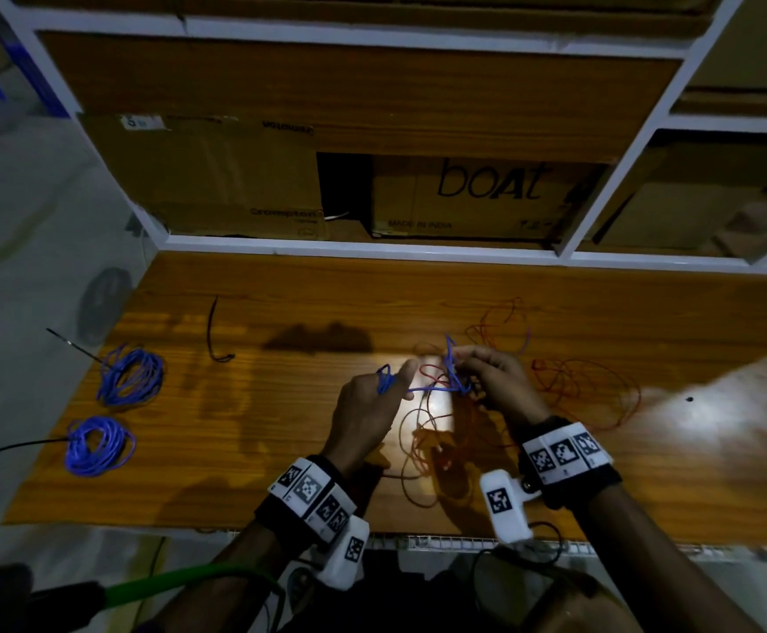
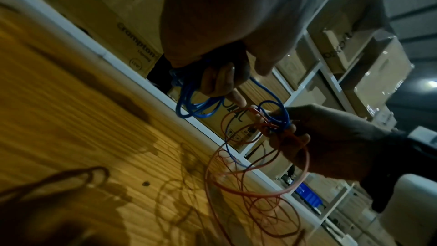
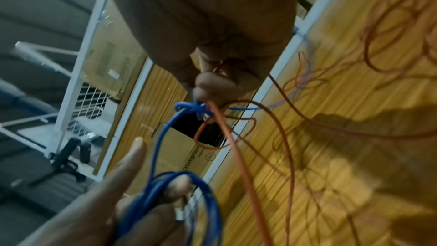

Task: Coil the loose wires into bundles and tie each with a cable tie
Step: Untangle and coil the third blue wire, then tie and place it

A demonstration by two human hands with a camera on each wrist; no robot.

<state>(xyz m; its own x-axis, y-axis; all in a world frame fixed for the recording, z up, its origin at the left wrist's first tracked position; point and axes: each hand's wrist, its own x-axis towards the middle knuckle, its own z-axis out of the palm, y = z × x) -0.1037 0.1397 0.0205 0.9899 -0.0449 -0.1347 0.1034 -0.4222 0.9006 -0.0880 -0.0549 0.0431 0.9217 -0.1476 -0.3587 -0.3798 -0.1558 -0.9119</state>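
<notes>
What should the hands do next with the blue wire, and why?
Probably tease the blue wire free of the red wire first. The right hand pinches a blue-and-red tangle, while the left hand holds only a few blue loops.

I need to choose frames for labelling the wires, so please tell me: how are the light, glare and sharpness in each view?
Head view: dim overall, a bright glare patch on the table under the hands, dark shadows behind. Left wrist view: table streaked by blur, the blue wire fairly sharp. Right wrist view: background smeared, the orange wire clear.
</notes>
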